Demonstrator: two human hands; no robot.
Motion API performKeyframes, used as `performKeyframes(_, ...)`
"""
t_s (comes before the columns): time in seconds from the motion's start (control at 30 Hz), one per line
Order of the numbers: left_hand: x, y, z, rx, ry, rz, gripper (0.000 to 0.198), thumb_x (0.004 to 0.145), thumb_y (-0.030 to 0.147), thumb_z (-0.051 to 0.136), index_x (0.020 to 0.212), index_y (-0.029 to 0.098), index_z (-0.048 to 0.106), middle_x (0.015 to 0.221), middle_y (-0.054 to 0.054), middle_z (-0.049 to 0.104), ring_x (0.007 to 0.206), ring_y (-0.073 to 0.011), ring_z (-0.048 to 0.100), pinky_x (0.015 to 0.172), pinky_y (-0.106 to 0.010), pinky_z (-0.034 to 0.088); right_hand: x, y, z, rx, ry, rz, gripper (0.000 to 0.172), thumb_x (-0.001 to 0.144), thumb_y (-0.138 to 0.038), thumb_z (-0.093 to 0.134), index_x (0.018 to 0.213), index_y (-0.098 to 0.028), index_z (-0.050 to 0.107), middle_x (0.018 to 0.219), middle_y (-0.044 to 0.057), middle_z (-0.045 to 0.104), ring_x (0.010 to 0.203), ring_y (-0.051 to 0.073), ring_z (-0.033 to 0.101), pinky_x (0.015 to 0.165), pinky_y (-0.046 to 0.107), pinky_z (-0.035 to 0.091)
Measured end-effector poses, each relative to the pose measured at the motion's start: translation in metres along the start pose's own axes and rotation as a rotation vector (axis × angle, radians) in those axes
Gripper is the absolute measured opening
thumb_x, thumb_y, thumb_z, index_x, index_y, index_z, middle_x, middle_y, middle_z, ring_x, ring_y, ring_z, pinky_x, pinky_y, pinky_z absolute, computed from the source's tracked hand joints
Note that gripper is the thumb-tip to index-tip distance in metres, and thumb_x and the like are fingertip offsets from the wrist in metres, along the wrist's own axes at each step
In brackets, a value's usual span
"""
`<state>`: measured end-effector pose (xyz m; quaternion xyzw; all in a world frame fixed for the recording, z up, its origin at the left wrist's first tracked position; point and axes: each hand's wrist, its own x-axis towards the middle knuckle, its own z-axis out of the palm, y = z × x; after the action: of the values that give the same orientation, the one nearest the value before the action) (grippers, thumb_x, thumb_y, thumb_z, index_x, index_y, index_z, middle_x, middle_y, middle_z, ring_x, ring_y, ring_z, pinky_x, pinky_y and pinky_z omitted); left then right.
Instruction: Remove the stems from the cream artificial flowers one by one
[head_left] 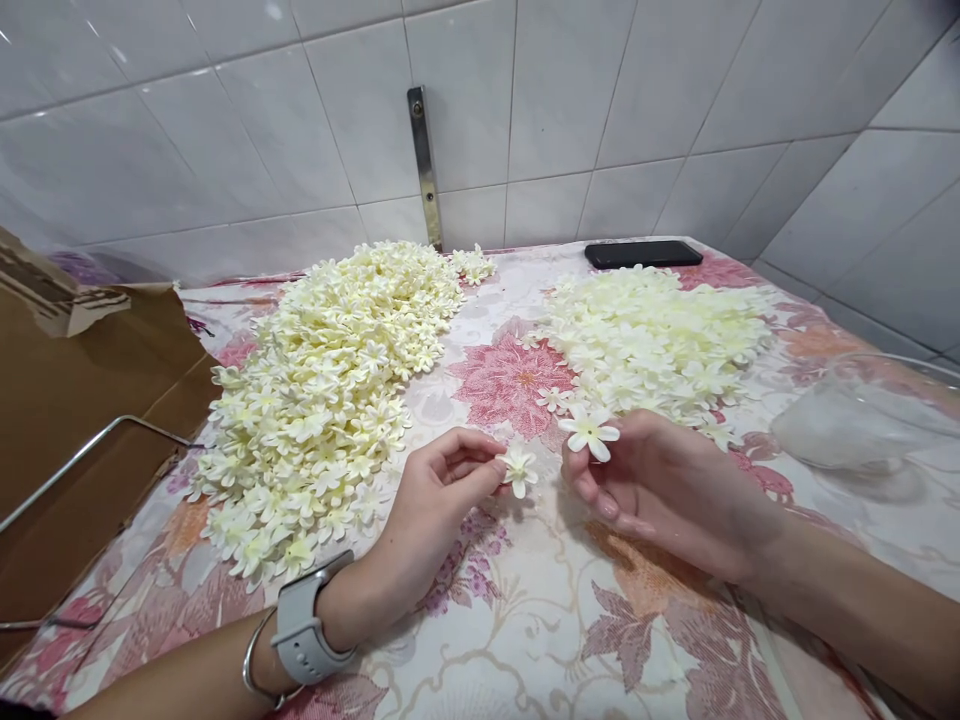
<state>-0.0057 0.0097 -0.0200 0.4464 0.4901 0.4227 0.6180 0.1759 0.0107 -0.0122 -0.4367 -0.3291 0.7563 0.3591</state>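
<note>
My left hand (457, 490) is closed, with thumb and fingers pinching a small cream artificial flower (519, 470) that has layered petals. My right hand (660, 485), its fingers curled, holds a flat white flower petal piece (589, 433) at the fingertips; a small dark hole shows at its centre. The two pieces are a short gap apart above the tablecloth. Beyond my left hand lies a large heap of cream-yellow artificial flowers (330, 400). A pile of paler flat flower pieces (652, 335) spreads out beyond my right hand.
A patterned cloth (510, 650) covers the table against a tiled wall. At the back right lies a black phone (643, 254). A clear bowl (847, 420) with whitish contents stands at right. A cardboard box (97, 400) and a bent metal rod (67, 470) are at left.
</note>
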Motion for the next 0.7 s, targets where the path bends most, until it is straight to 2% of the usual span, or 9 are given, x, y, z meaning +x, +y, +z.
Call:
performKeyframes(0.07,0.000,0.000,0.000,-0.013,-0.014,-0.004,0.008,0.069,0.017,0.069,0.074,0.016,0.063,0.066,0.004,0.060,0.057,-0.0074,0.057,0.056,-0.017,0.047,0.000,-0.001,-0.001,0.070,-0.022,0.065,0.026,0.077,-0.035,0.041,0.062,-0.018,0.055,0.060,0.005,0.052,0.044,0.011,0.043,0.032,0.020,0.029)
performKeyframes(0.17,0.000,-0.001,-0.001,-0.015,-0.031,-0.016,0.008,0.069,0.018,0.070,0.073,0.015,0.063,0.066,0.004,0.060,0.057,-0.0076,0.058,0.055,-0.018,0.047,-0.001,-0.001,-0.002,0.147,-0.103,0.081,0.042,0.080,-0.055,0.039,0.064,-0.018,0.053,0.063,0.005,0.055,0.046,0.012,0.048,0.031,0.018,0.028)
performKeyframes(0.27,-0.001,0.000,0.000,-0.005,-0.036,-0.014,0.008,0.069,0.019,0.070,0.073,0.016,0.063,0.066,0.004,0.060,0.057,-0.0078,0.058,0.057,-0.019,0.048,-0.002,0.001,-0.002,0.042,-0.162,0.040,0.052,0.075,-0.067,0.041,0.067,-0.018,0.054,0.059,0.003,0.052,0.045,0.011,0.047,0.032,0.018,0.027)
performKeyframes(0.33,-0.001,0.000,0.000,0.002,-0.042,-0.013,0.008,0.069,0.018,0.069,0.073,0.016,0.063,0.065,0.004,0.060,0.058,-0.0078,0.058,0.058,-0.018,0.047,-0.001,0.004,-0.001,-0.118,-0.127,-0.011,0.049,0.076,-0.066,0.042,0.064,-0.018,0.050,0.054,-0.001,0.048,0.041,0.009,0.042,0.033,0.019,0.026)
performKeyframes(0.4,0.000,0.000,0.000,0.015,-0.033,-0.007,0.008,0.069,0.018,0.069,0.073,0.016,0.063,0.065,0.004,0.059,0.057,-0.0077,0.057,0.056,-0.018,0.047,-0.001,0.008,-0.001,-0.404,-0.013,-0.151,0.042,0.080,-0.056,0.047,0.059,-0.020,0.042,0.050,-0.003,0.042,0.040,0.009,0.037,0.036,0.020,0.026)
performKeyframes(0.47,0.001,0.000,0.000,0.016,0.012,0.024,0.007,0.070,0.018,0.068,0.074,0.016,0.062,0.067,0.004,0.059,0.057,-0.0077,0.057,0.056,-0.018,0.047,-0.001,0.011,-0.001,-0.798,0.152,-0.406,0.033,0.081,-0.040,0.052,0.058,-0.021,0.039,0.051,-0.004,0.040,0.045,0.010,0.037,0.042,0.023,0.029)
performKeyframes(0.57,0.003,-0.001,-0.002,-0.018,0.142,0.129,0.007,0.073,0.020,0.064,0.079,0.019,0.059,0.071,0.005,0.057,0.060,-0.0076,0.056,0.057,-0.018,0.048,0.001,0.011,-0.004,-1.220,0.336,-0.775,0.014,0.082,-0.022,0.048,0.069,-0.020,0.047,0.065,0.001,0.051,0.057,0.014,0.046,0.053,0.026,0.036)
performKeyframes(0.63,0.004,-0.001,-0.003,-0.034,0.206,0.174,0.007,0.075,0.020,0.062,0.081,0.021,0.058,0.073,0.006,0.054,0.061,-0.0070,0.055,0.057,-0.017,0.047,0.004,0.006,-0.007,-1.330,0.370,-0.898,0.009,0.084,-0.017,0.044,0.079,-0.018,0.052,0.078,0.006,0.057,0.069,0.017,0.053,0.061,0.029,0.041)
performKeyframes(0.7,0.004,-0.001,-0.003,-0.038,0.217,0.159,0.008,0.074,0.020,0.061,0.081,0.021,0.058,0.072,0.006,0.053,0.059,-0.0064,0.053,0.055,-0.016,0.046,0.011,-0.003,-0.011,-1.461,0.359,-0.922,0.011,0.084,-0.015,0.044,0.085,-0.017,0.055,0.087,0.010,0.060,0.082,0.022,0.054,0.071,0.034,0.043)
